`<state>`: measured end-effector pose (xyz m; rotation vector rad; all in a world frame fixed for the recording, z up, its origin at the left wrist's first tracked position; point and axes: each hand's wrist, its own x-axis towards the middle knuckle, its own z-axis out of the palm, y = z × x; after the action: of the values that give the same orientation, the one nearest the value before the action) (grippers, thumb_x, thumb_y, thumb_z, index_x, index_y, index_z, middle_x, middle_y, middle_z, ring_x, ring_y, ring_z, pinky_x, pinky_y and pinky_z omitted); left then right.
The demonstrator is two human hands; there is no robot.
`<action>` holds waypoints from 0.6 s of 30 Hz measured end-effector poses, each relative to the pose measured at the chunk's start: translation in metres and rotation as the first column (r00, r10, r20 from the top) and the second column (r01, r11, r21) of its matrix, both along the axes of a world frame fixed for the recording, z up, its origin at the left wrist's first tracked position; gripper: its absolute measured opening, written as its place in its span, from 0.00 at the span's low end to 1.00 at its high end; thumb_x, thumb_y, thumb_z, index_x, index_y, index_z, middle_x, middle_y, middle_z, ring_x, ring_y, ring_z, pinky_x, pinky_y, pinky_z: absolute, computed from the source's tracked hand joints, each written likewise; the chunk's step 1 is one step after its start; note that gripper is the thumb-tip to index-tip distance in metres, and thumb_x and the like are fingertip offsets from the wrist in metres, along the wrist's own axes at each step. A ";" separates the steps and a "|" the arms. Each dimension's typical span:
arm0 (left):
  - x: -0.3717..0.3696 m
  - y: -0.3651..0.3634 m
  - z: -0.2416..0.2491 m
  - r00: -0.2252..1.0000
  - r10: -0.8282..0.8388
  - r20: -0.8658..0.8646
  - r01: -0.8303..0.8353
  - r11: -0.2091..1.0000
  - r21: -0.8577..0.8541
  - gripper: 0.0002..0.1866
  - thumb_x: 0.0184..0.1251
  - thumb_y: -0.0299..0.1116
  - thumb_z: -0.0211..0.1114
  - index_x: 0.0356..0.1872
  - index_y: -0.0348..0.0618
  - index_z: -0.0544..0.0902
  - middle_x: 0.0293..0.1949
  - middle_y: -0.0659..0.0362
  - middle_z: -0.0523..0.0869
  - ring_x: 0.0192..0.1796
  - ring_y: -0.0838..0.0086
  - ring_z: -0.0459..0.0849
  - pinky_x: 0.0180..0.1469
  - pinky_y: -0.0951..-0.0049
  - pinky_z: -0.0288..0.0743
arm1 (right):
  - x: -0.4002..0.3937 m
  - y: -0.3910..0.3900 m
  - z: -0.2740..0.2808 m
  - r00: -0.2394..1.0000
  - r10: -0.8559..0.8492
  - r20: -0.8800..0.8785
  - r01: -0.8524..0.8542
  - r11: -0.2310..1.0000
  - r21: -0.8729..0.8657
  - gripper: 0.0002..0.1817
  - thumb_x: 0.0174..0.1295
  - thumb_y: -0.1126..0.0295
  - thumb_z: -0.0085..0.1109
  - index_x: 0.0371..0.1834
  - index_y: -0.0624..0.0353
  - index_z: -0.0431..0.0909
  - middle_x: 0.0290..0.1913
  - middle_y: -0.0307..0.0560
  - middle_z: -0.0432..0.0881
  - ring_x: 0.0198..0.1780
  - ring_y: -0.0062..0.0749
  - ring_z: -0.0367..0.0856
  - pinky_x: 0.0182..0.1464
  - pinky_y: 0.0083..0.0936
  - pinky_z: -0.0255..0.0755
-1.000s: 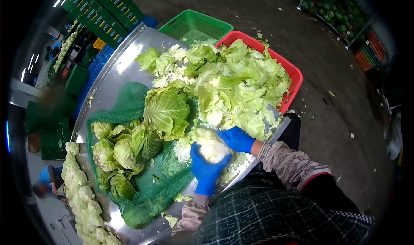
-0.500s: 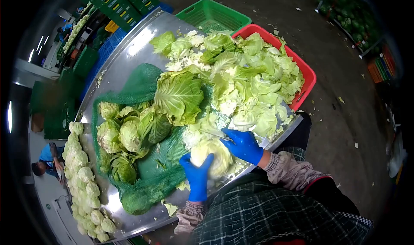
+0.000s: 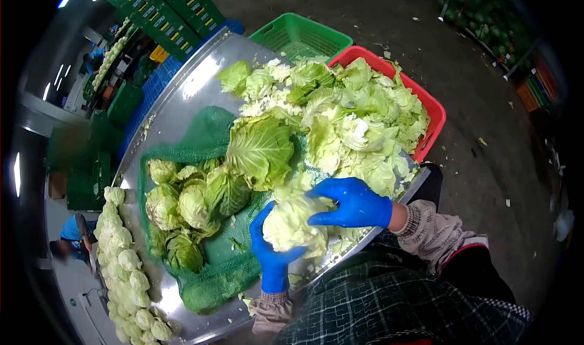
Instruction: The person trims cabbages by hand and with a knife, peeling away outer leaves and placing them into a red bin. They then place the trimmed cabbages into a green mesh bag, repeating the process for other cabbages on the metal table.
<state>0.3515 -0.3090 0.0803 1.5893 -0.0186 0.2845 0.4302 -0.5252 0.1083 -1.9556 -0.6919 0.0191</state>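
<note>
A pale, trimmed cabbage (image 3: pixel 292 224) is at the near edge of the metal table. My left hand (image 3: pixel 272 251), in a blue glove, wraps round its left and lower side. From the right, my right hand (image 3: pixel 353 204), also blue-gloved, has its thumb and fingers at the cabbage's upper right; whether a knife is in it cannot be made out. Just beyond lies a large green cabbage (image 3: pixel 261 150) with loose outer leaves. To the left, several untrimmed cabbages (image 3: pixel 194 205) rest in a green mesh bag (image 3: pixel 234 238).
Loose leaves (image 3: pixel 359 138) heap across the metal table (image 3: pixel 176 102) into a red crate (image 3: pixel 433 111). Behind is a green crate (image 3: pixel 298 32). A row of trimmed cabbages (image 3: pixel 125 260) lines the left edge. A person (image 3: pixel 76 235) in blue is beyond it.
My right hand has shifted right and turned, and the thin blade seen by it earlier no longer shows. The cabbage has turned in my left hand. A pale leafy piece now lies on the heap.
</note>
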 end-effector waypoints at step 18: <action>0.005 -0.023 0.016 0.953 -0.266 0.148 0.196 0.164 -0.967 0.34 0.70 0.48 0.54 0.71 0.42 0.56 0.69 0.50 0.64 0.70 0.58 0.64 0.71 0.56 0.61 | -0.002 0.004 0.033 0.986 -0.043 -0.161 0.065 0.989 0.133 0.26 0.56 0.54 0.69 0.53 0.60 0.80 0.42 0.55 0.85 0.33 0.35 0.84 0.37 0.28 0.77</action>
<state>0.3564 -0.3321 0.0965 0.2196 -0.0293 -0.0448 0.4283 -0.5215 0.1411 -1.8174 -0.5224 0.0898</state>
